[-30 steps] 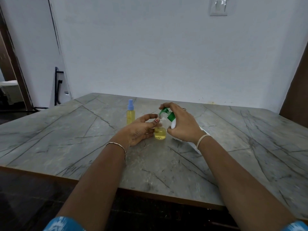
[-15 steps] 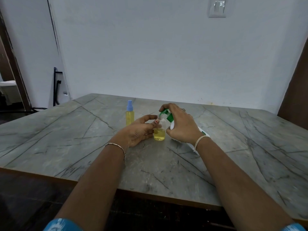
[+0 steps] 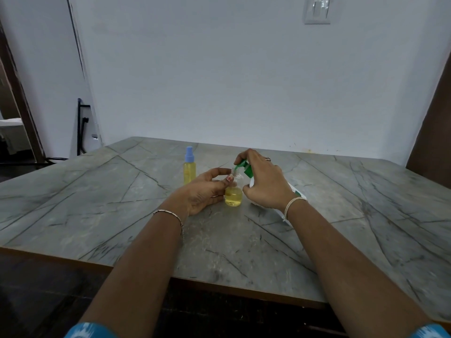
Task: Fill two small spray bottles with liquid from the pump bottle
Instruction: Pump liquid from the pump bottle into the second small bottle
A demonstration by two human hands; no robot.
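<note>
Head view: an open spray bottle (image 3: 233, 193) is seen standing upright on the table (image 3: 97, 203), near its middle and straight ahead of the person. Its threaded neck is uncovered, and its lower part is filled with yellow liquid. It is steadied by the left hand (image 3: 205, 191), whose thumb and forefinger are curled round the shoulder and neck, the other fingers being loosely bent beside it.

Over the open neck the green pump head (image 3: 244, 165) of the pump bottle (image 3: 296, 192) is held, its spout touching the mouth or just above it (which of the two cannot be told). The white pump bottle is tilted steeply, its base pointing towards the right forearm. It is gripped by the right hand (image 3: 264, 184), with the fingers curled over the pump head and the thumb wrapped round the body below. A ring (image 3: 268, 159) is worn on that hand, and a thin band is worn at each wrist.

Behind and to the left of the left hand a capped spray bottle (image 3: 189, 168) is set upright, filled with yellow liquid under a blue sprayer and apart from both hands. Beyond the grey, veined tabletop a pale wall (image 3: 219, 81) is seen, with a switch plate (image 3: 317, 11) high on the right.
</note>
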